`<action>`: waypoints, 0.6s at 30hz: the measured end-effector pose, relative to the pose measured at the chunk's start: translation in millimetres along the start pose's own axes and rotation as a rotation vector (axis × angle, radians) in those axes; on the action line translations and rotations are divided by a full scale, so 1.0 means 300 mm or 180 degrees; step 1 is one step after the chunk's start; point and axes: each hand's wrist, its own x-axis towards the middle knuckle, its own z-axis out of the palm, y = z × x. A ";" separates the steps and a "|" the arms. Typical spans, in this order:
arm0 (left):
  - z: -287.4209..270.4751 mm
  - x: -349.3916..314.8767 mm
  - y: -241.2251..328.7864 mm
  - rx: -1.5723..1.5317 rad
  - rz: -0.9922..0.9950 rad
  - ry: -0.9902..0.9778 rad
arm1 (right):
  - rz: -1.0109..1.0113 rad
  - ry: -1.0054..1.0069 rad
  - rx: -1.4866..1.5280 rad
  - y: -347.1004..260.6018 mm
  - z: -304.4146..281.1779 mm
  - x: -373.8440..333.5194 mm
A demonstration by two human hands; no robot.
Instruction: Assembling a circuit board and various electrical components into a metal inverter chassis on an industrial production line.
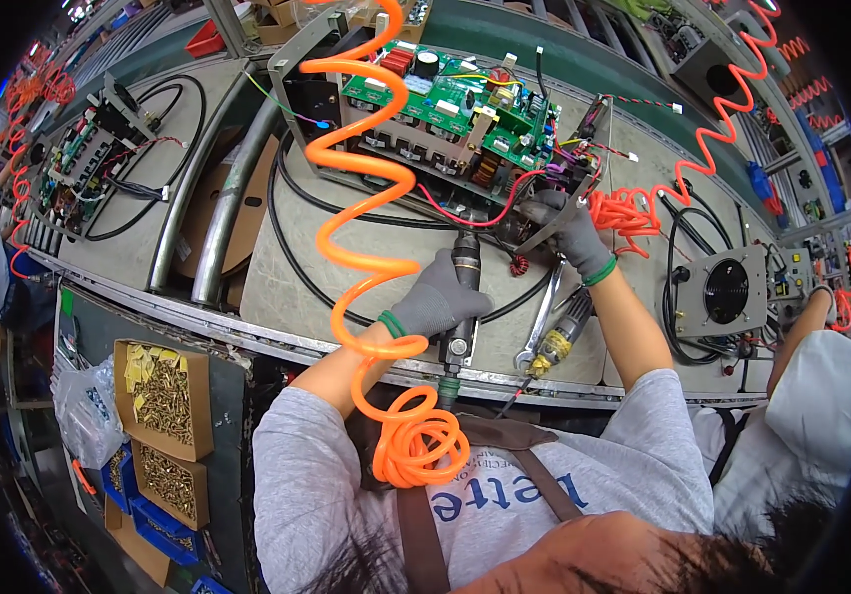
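Observation:
My left hand (433,299), in a grey glove with a green cuff, is closed around a dark pneumatic screwdriver (465,259). The tool's tip points at the near side of an open electronic unit with a green circuit board (425,91). My right hand (576,238), gloved the same way, grips the metal end panel (550,226) at the unit's right end; some fingers are hidden behind it. Red and purple wires run beside that panel. Below my right hand lie a combination wrench (538,315) and a yellow-and-black power screwdriver (562,337).
An orange coiled air hose (376,168) hangs across the view before the unit. At left, cardboard boxes of brass-coloured screws (162,401) stand by blue bins (163,530). Another unit (89,163) sits far left; a fan unit (724,292) and another person (811,396) are at right.

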 end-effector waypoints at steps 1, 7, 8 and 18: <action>-0.002 0.002 -0.002 0.0032 0.0034 0.0017 | -0.0114 0.0022 0.0000 0.002 0.003 0.000; -0.018 -0.005 0.015 0.0245 -0.0086 -0.0038 | 0.0081 -0.0059 0.0020 -0.006 0.004 0.002; -0.018 -0.001 0.011 0.0238 -0.0090 -0.0047 | 0.0092 -0.0058 0.0016 -0.005 0.005 0.001; -0.040 -0.032 0.074 0.0284 -0.0186 -0.0164 | -0.0121 0.0061 -0.0048 0.007 0.017 0.005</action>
